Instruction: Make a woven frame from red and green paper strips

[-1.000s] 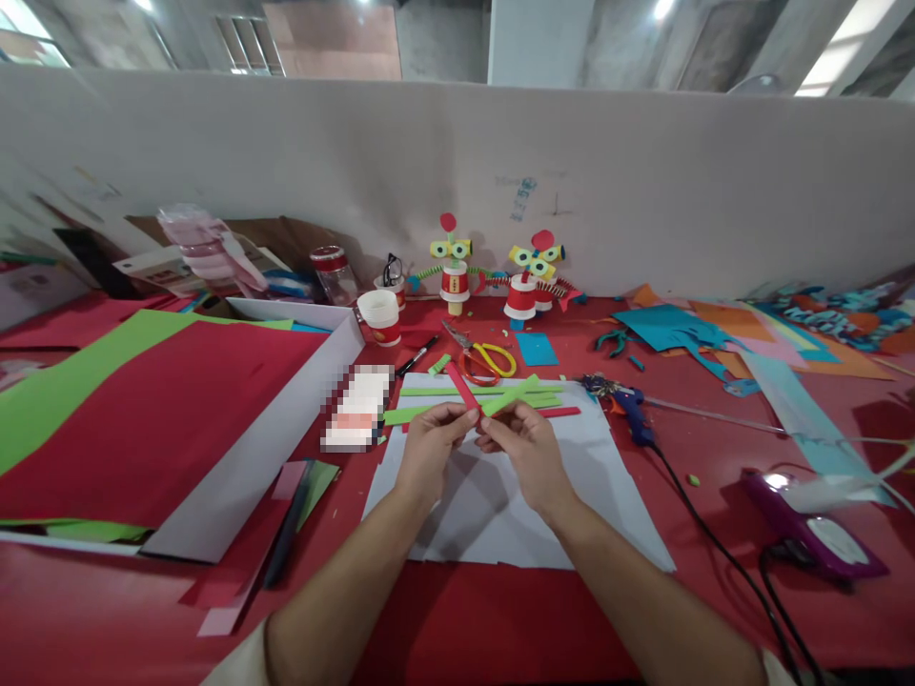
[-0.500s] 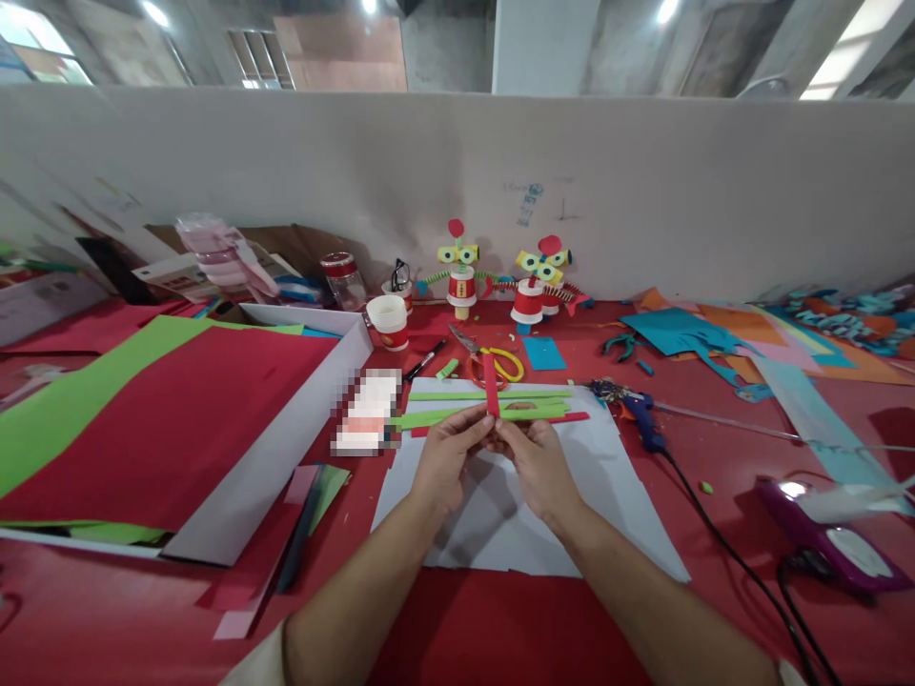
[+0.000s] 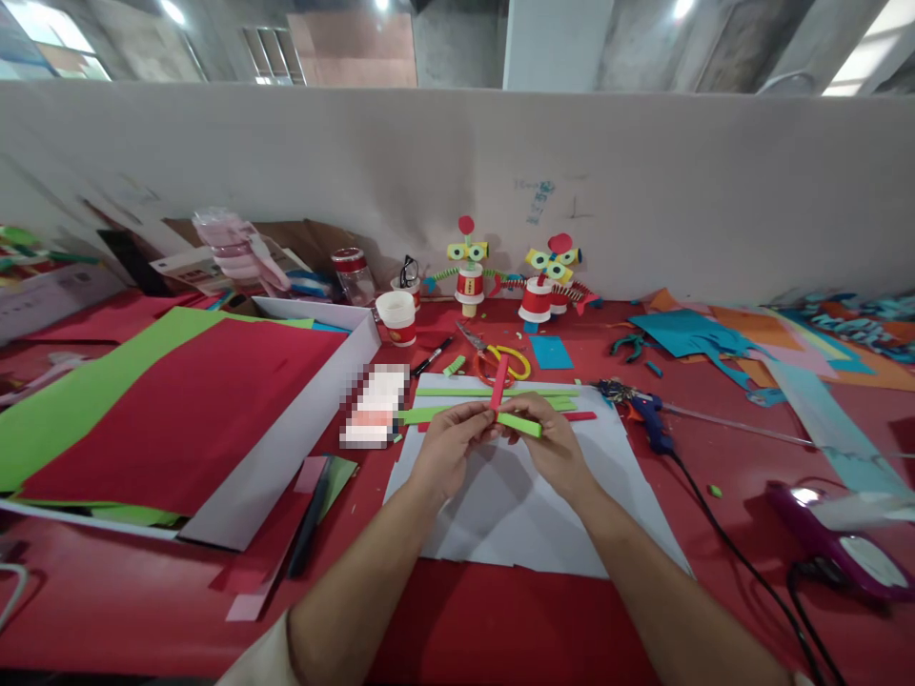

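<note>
My left hand (image 3: 452, 446) pinches the folded joint where a red paper strip (image 3: 501, 379) and a green paper strip (image 3: 521, 425) cross. From that joint the red strip points away from me, while the green one sticks out to the right. Curled around and under the green strip is my right hand (image 3: 554, 446), its thumb partly hidden. Behind the hands, more green strips (image 3: 472, 392) and a red strip (image 3: 582, 416) lie across a white sheet (image 3: 515, 534). Scissors (image 3: 515, 360) with red and yellow handles rest just beyond the sheet.
On the left is a white box (image 3: 286, 453) with red and green paper; a phone-like blurred object (image 3: 376, 408) lies beside it. At the back stand a paper cup (image 3: 397, 317) and cup figures (image 3: 470, 284). A corded glue gun (image 3: 649, 421) and a purple device (image 3: 836, 538) are right.
The green strip now swings out to the right in front of my right hand, where before it lay level behind the fingers. The red strip tilts slightly; the view has shifted a little left.
</note>
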A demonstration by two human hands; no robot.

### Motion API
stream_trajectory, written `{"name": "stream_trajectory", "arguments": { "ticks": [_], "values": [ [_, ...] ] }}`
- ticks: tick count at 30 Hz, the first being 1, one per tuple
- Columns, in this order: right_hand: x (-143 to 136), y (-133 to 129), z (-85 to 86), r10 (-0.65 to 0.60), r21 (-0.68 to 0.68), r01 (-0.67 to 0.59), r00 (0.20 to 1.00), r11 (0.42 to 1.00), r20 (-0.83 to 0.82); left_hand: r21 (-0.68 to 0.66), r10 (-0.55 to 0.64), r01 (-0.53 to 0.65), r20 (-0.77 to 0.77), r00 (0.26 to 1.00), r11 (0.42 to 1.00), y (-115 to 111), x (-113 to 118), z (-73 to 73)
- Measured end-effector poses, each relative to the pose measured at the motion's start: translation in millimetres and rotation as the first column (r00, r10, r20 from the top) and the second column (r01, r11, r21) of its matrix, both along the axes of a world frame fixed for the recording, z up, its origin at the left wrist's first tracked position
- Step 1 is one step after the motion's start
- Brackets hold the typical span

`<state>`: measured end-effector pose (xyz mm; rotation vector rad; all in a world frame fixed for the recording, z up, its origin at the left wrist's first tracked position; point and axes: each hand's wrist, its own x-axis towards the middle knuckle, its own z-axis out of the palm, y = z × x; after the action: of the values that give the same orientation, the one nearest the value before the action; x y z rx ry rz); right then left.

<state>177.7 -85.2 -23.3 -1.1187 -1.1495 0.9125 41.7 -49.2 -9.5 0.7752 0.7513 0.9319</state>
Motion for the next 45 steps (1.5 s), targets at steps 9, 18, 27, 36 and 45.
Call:
{"name": "stream_trajectory", "arguments": {
  "ticks": [9, 18, 27, 36, 45],
  "values": [
    [8.5, 2.6, -8.3, 0.067, 0.027, -0.067, 0.997, 0.997, 0.028, 0.101, -0.048, 0.05, -0.022, 0.999, 0.994, -3.6, -0.1, 1.5],
    [3.7, -1.1, 0.7, 0.061, -0.005, -0.061, 0.996, 0.998, 0.063, 0.174, -0.026, 0.035, -0.053, 0.998, 0.984, -4.3, 2.6, -4.4],
    [0.1, -2.8, 6.3, 0.021, -0.067, -0.023, 0.999, 0.997, -0.032, 0.262, -0.012, 0.037, -0.099, 0.995, 0.964, -3.5, 3.1, -6.6],
    [-5.5, -5.9, 7.2, -0.026, -0.068, 0.024, 0.999, 0.997, -0.021, 0.257, -0.008, 0.026, -0.07, 0.997, 0.966, -6.4, 3.4, -4.9],
    [-14.7, -5.9, 5.9, -0.01, -0.156, -0.013, 0.989, 0.988, -0.144, 0.2, 0.109, -0.095, -0.061, 0.992, 0.975, -1.9, 4.0, -9.3]
  ]
}}
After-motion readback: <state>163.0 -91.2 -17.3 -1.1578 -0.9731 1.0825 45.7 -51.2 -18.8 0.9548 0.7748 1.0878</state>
